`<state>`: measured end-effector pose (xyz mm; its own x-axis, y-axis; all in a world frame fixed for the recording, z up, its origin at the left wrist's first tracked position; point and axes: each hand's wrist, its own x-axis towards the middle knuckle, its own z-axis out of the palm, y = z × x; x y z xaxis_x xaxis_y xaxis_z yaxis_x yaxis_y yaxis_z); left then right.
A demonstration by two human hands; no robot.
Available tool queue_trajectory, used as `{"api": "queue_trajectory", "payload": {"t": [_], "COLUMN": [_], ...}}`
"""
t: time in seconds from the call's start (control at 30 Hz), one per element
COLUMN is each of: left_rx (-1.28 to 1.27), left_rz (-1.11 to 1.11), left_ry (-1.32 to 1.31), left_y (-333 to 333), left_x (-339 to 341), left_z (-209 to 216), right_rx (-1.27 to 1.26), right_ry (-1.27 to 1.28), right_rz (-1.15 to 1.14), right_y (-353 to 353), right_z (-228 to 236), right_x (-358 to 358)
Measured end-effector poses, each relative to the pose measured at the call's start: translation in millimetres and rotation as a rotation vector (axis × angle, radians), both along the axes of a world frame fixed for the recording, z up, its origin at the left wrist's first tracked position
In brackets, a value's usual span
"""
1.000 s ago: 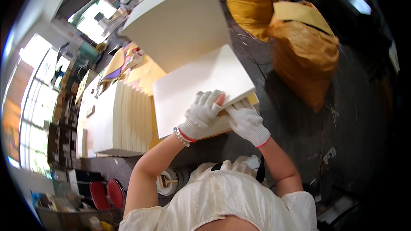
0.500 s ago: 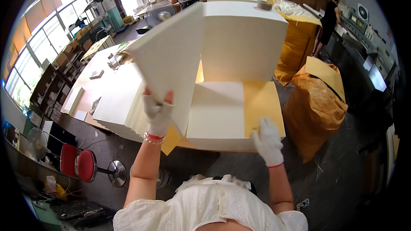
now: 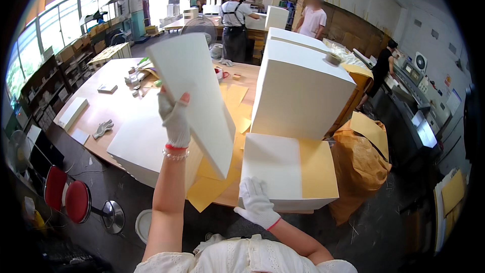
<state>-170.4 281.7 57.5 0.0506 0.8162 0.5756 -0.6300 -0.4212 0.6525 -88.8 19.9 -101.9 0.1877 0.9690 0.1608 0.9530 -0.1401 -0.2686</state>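
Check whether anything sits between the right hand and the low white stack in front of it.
Nothing visible does. The right hand already rests on the near edge of the low white stack, beside the yellow sheet covering its right part. The left hand holds a lifted white sheet bundle, tilted, off to the left.

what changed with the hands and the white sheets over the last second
The left hand has lifted a wad of white sheets off the low stack and swung it up and left, where it stands tilted in the air. The right hand let go of that wad and slid to the stack's near edge. The tall white stack stayed put.
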Motion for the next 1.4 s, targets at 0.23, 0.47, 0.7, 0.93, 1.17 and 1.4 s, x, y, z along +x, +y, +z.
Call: {"api": "queue_trajectory", "payload": {"t": [0.23, 0.47, 0.7, 0.93, 1.17, 1.4], "left_rx": [0.395, 0.954, 0.938, 0.399, -0.120, -0.248], "left_rz": [0.486, 0.650, 0.827, 0.341, 0.209, 0.113], "left_ry": [0.130, 0.109, 0.758, 1.446, 1.671, 1.576], "left_y": [-70.8, -109.9, -27.7, 171.3, 250.7, 285.0], "left_x": [-10.6, -8.9, -11.7, -130.0, -176.8, -147.3], "left_z": [6.3, 51.2, 55.0, 12.3, -73.4, -73.0], "right_rx": [0.593, 0.859, 0.786, 0.260, -0.033, -0.198], "right_ry": [0.526, 1.344, 1.710, 1.791, 1.157, 0.820], "right_rz": [0.038, 0.264, 0.365, -0.207, -0.201, -0.208], "right_y": [46.9, 132.7, 194.5, 229.2, 231.0, 217.2], "right_z": [30.6, 27.5, 20.4, 63.8, 42.6, 64.4], "right_x": [-4.2, -32.8, -72.1, -103.1, -75.0, -72.0]}}
